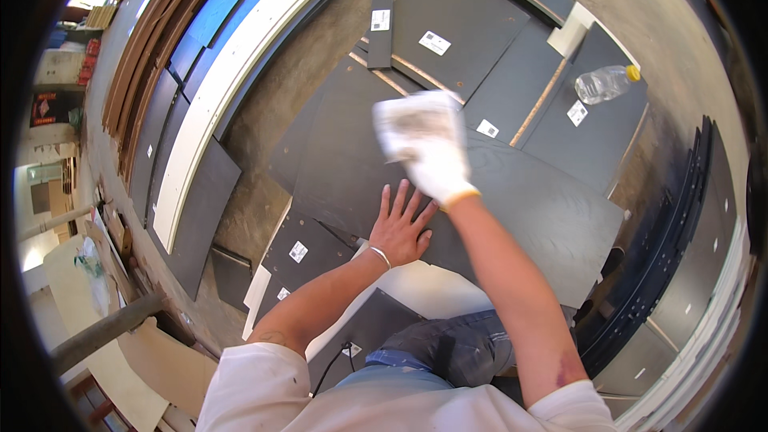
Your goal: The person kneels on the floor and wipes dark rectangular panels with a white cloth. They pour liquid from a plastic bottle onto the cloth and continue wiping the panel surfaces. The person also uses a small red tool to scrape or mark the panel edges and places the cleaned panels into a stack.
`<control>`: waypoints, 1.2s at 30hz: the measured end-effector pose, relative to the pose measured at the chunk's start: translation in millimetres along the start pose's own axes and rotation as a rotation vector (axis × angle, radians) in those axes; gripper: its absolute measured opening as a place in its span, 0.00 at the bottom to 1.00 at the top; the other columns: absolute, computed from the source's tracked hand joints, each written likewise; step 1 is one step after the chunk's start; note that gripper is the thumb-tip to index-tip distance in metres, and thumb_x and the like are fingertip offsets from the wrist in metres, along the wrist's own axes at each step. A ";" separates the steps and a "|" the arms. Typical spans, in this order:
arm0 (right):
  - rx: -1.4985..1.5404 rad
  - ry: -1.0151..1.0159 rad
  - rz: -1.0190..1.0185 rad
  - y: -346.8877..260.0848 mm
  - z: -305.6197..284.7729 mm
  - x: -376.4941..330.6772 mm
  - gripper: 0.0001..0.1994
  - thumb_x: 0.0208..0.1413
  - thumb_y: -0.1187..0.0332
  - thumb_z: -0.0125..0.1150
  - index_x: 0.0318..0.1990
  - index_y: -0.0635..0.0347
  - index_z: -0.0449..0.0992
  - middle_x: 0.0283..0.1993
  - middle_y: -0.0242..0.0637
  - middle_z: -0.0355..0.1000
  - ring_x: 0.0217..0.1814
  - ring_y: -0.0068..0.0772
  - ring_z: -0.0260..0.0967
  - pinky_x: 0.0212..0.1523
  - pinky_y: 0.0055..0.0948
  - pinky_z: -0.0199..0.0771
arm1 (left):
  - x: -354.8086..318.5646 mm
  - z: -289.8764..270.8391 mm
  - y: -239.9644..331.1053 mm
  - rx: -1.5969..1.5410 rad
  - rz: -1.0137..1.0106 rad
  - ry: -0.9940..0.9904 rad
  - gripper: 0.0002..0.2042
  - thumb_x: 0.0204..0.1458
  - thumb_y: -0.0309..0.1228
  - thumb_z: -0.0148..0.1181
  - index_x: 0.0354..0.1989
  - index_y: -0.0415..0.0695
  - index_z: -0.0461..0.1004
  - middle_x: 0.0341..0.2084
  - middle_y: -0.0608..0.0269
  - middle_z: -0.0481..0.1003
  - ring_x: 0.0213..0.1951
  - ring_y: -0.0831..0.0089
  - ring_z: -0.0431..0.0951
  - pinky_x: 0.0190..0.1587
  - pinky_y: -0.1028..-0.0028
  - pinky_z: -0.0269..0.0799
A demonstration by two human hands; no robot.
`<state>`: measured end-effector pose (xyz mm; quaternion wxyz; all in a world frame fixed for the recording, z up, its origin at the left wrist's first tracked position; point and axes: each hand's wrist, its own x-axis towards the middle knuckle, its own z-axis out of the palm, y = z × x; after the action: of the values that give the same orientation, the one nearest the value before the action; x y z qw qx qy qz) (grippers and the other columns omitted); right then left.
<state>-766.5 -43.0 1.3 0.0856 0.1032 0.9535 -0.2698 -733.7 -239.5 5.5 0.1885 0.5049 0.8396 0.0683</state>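
The right hand (428, 144), gloved and blurred, is clutching a white cloth (412, 116) against the big dark panel (528, 208) lying on the floor, while the bare left hand (400, 228) is pressing flat, fingers spread, beside it, a plastic bottle (604, 84) lying well apart.

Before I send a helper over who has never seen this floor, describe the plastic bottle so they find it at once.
Start at the big dark panel under the person's bare left hand and gloved right hand, then look to the far right. On a dark board there lies a clear plastic bottle on its side. It is the only see-through, rounded thing among flat panels, and has a yellow cap.
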 end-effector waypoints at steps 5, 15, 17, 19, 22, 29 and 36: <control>-0.310 0.195 0.454 99.8 -32.3 -129.3 0.32 0.66 0.57 0.53 0.76 0.55 0.65 0.81 0.38 0.58 0.87 0.43 0.44 0.86 0.46 0.28 | -1.4 7.2 -0.3 -0.092 -0.125 0.084 0.41 0.59 0.49 0.60 0.77 0.40 0.55 0.79 0.34 0.42 0.80 0.36 0.35 0.76 0.32 0.27; -0.175 0.348 -0.240 -63.8 51.4 108.5 0.28 0.65 0.53 0.54 0.70 0.51 0.73 0.77 0.38 0.65 0.84 0.39 0.51 0.84 0.49 0.32 | -1.8 17.5 -1.6 -0.100 -0.086 -0.021 0.39 0.62 0.55 0.50 0.76 0.41 0.60 0.75 0.38 0.56 0.78 0.34 0.44 0.73 0.24 0.28; -0.142 0.304 -0.297 -88.0 51.0 140.8 0.28 0.65 0.53 0.55 0.70 0.49 0.73 0.76 0.35 0.66 0.83 0.38 0.53 0.84 0.48 0.34 | -2.9 17.4 -1.3 -0.109 -0.072 0.044 0.36 0.62 0.53 0.50 0.74 0.42 0.63 0.76 0.38 0.55 0.79 0.35 0.44 0.74 0.26 0.32; -0.139 0.217 -0.251 -100.3 42.5 147.0 0.27 0.65 0.54 0.55 0.70 0.47 0.74 0.76 0.33 0.67 0.83 0.36 0.53 0.84 0.45 0.37 | -3.3 19.0 -1.5 -0.091 -0.068 0.047 0.37 0.62 0.53 0.50 0.75 0.42 0.61 0.76 0.38 0.54 0.79 0.35 0.43 0.74 0.26 0.32; 0.226 -0.032 -0.325 -125.9 32.2 118.0 0.25 0.67 0.54 0.54 0.69 0.48 0.74 0.75 0.29 0.68 0.82 0.32 0.54 0.83 0.39 0.43 | -2.2 24.7 -4.6 -0.205 -0.042 -0.024 0.38 0.62 0.54 0.49 0.76 0.43 0.59 0.77 0.39 0.52 0.79 0.34 0.42 0.75 0.27 0.32; 0.081 -0.048 -0.471 -152.2 24.0 116.0 0.26 0.67 0.56 0.53 0.70 0.51 0.72 0.73 0.32 0.70 0.82 0.33 0.55 0.82 0.37 0.44 | -1.2 28.6 -4.7 -0.291 -0.065 -0.097 0.39 0.63 0.50 0.51 0.80 0.47 0.51 0.80 0.44 0.47 0.81 0.40 0.38 0.76 0.31 0.31; -0.159 0.003 -0.385 -117.4 60.4 143.5 0.29 0.66 0.50 0.50 0.71 0.51 0.72 0.80 0.37 0.60 0.86 0.39 0.46 0.86 0.44 0.28 | -2.4 20.0 -3.4 -0.216 -0.052 0.134 0.34 0.60 0.51 0.52 0.70 0.42 0.68 0.72 0.44 0.62 0.77 0.40 0.49 0.75 0.27 0.27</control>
<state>-926.8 -151.4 -22.5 0.0389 -0.0878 0.9741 -0.2047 -727.8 -244.7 -13.4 0.1870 0.4543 0.8508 0.1867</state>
